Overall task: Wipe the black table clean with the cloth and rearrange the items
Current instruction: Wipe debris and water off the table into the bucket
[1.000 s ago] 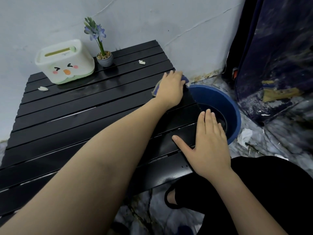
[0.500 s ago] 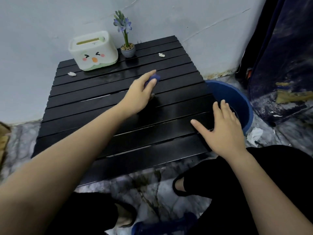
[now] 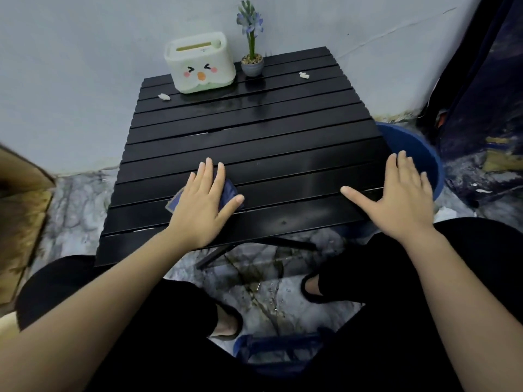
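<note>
- our left hand (image 3: 201,208) lies flat, fingers spread, pressing the dark blue cloth (image 3: 229,192) down on the black table (image 3: 283,142); it pins the cloth under the palm rather than pinching it.
- the cloth sits on the near left part of the tabletop, its corners showing on both sides of the hand.
- our right hand (image 3: 396,199) rests open and flat on the near right edge of the table, fingers spread wide and thumb pointing left, holding nothing.
- the two hands are well apart, with bare glossy slats between them.
- at the far edge, by the wall (image 3: 85,66), stands a white tissue box (image 3: 200,63) with a cartoon face, a green base and a slot on top.
- just beside it to the right stands a small grey pot with a purple flower (image 3: 252,65), upright.
- a small white scrap (image 3: 164,96) lies on the slats near the left front of the tissue box.
- a second white scrap (image 3: 304,75) lies on the far right part of the table, to the right of the pot.
- a blue bucket (image 3: 418,154) stands on the floor against the right side of the table, partly behind our right hand.
- our knees in black trousers and our feet in dark slippers show below the table, on a marbled floor (image 3: 254,278).
- a brown cardboard piece (image 3: 19,199) lies at the left edge of the view.
</note>
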`<state>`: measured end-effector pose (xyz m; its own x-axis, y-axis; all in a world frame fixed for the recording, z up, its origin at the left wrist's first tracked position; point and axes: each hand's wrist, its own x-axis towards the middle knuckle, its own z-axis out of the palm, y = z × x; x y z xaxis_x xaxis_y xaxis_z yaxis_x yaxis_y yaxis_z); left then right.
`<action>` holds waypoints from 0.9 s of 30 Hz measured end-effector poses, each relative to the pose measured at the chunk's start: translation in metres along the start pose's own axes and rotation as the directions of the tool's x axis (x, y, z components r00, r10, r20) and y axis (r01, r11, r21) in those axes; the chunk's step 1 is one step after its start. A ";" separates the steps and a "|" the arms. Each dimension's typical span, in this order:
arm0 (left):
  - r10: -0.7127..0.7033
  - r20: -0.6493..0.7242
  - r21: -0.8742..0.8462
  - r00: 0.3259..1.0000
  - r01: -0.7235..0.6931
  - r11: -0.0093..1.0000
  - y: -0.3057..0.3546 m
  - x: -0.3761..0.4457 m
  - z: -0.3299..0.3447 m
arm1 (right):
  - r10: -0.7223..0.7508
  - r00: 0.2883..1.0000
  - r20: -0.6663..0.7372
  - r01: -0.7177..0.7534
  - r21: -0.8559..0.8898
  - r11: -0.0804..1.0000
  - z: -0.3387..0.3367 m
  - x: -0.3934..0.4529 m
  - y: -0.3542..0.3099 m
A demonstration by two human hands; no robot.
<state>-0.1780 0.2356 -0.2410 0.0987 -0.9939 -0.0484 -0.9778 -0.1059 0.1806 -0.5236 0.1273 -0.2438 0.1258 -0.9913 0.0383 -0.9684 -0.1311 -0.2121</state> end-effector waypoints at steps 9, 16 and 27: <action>0.153 0.039 0.063 0.987 -0.155 0.986 0.044 0.096 0.008 | -0.026 0.999 -0.021 0.025 -0.036 0.999 0.005 0.000 0.002; 0.280 0.066 0.067 0.958 -0.285 0.956 0.120 0.171 0.018 | -0.017 1.000 -0.025 0.016 -0.033 0.999 0.006 0.001 0.002; 0.524 0.055 0.117 0.850 -0.527 0.842 0.238 0.253 0.033 | -0.040 0.999 -0.021 0.041 0.013 0.999 0.007 0.002 0.007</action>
<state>-0.3915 -0.0396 -0.2431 -0.4391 -0.8984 -0.0004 -0.8967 0.4383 0.0628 -0.5289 0.1239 -0.2525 0.1603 -0.9848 0.0672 -0.9595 -0.1714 -0.2235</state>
